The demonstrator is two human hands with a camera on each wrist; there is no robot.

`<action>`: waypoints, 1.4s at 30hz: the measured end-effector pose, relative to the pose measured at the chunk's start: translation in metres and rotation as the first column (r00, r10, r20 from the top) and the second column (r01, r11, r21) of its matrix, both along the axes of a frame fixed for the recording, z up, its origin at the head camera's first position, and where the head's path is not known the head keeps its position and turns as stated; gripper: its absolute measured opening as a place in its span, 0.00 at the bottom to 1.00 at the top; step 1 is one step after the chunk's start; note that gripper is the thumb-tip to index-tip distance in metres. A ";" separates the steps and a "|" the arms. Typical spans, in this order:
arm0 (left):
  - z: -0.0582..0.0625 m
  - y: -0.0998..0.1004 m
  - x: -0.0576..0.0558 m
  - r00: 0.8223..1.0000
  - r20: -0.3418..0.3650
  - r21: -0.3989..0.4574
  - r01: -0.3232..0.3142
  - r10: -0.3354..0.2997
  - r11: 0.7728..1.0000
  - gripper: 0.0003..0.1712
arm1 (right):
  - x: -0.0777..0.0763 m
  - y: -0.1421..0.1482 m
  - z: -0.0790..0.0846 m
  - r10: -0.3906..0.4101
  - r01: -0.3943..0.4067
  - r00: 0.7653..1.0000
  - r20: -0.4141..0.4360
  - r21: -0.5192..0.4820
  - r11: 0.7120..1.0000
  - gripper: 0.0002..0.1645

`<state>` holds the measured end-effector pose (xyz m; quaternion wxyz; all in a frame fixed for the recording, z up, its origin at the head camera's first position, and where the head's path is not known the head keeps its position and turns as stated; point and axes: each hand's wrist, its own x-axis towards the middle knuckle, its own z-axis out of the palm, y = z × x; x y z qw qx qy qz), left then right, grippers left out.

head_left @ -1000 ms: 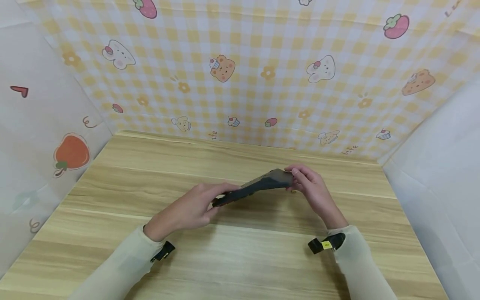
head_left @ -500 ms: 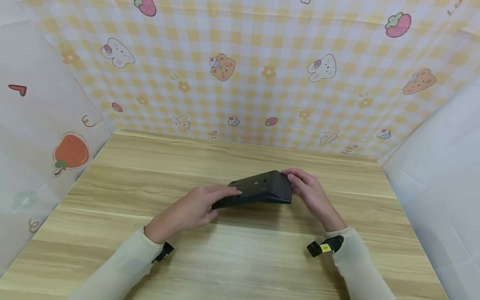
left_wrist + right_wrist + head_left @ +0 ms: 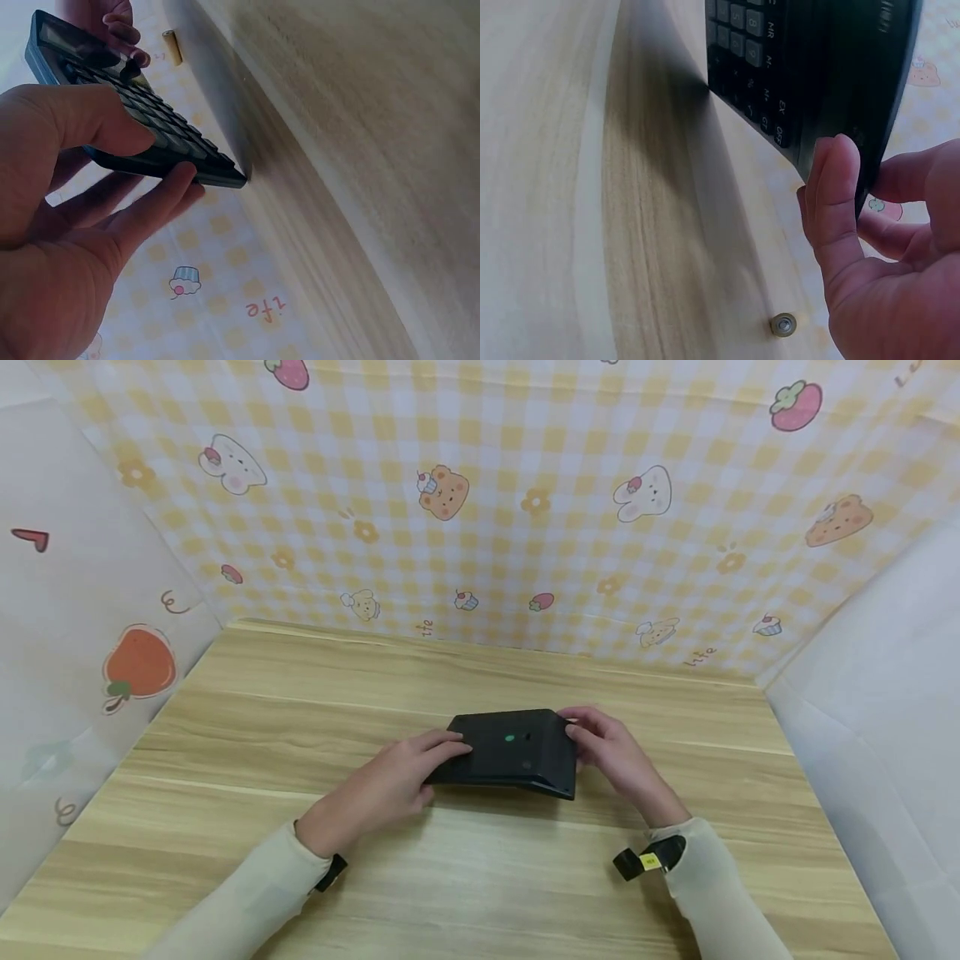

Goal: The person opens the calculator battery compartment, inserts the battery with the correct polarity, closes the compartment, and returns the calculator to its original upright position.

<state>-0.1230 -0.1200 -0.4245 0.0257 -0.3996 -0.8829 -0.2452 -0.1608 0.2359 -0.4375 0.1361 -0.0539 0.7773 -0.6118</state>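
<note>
A black calculator [image 3: 498, 747] is tilted just over the table, its back with a green dot facing up in the head view. My left hand [image 3: 390, 777] grips its left end, thumb on the key side [image 3: 161, 127] and fingers on the back. At the other end, my right hand [image 3: 618, 756] pinches the corner beside the display. Grey number keys [image 3: 735, 34] show from below in the right wrist view. A small gold-coloured battery [image 3: 783, 325] lies on the table near the right hand; the calculator and hand hide it in the head view.
The wood-grain table [image 3: 480, 877] runs back to a yellow checked cloth [image 3: 510, 552] with cartoon prints. White cloth walls [image 3: 885, 718] close in the sides. Black wrist cameras [image 3: 648, 860] are strapped over the cream sleeves.
The calculator has rolled from nearly edge-on to showing its back, its near edge coming lower and toward me. Both hands keep their grip and have shifted only slightly.
</note>
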 end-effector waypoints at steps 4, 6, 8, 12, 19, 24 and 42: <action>0.000 0.001 0.003 0.999 0.022 -0.038 -0.046 0.047 0.998 0.40 | 0.002 -0.001 -0.001 0.009 -0.010 1.000 0.015 0.008 1.000 0.25; 0.001 0.002 0.003 0.998 0.031 -0.050 -0.061 0.063 0.997 0.39 | 0.002 -0.001 -0.001 0.008 -0.008 1.000 0.020 0.020 1.000 0.25; 0.001 0.003 0.004 0.997 0.040 -0.051 -0.071 0.073 0.996 0.39 | 0.002 -0.002 -0.002 0.006 -0.006 1.000 0.022 0.036 0.999 0.25; 0.000 0.004 0.004 0.995 0.057 -0.049 -0.080 0.083 0.996 0.39 | 0.002 -0.003 -0.003 0.004 -0.006 0.999 0.032 0.055 0.998 0.25; -0.001 0.005 0.002 0.972 0.183 -0.028 -0.143 0.146 0.989 0.41 | 0.002 -0.006 -0.002 0.010 -0.014 0.999 0.033 0.114 0.993 0.25; -0.004 0.006 0.001 0.929 0.312 0.017 -0.213 0.198 0.977 0.47 | 0.003 -0.006 0.000 0.030 -0.034 0.999 0.026 0.170 0.985 0.26; -0.008 0.008 -0.001 0.834 0.511 0.077 -0.286 0.208 0.955 0.57 | 0.007 -0.012 0.004 0.073 -0.068 0.997 -0.006 0.283 0.957 0.31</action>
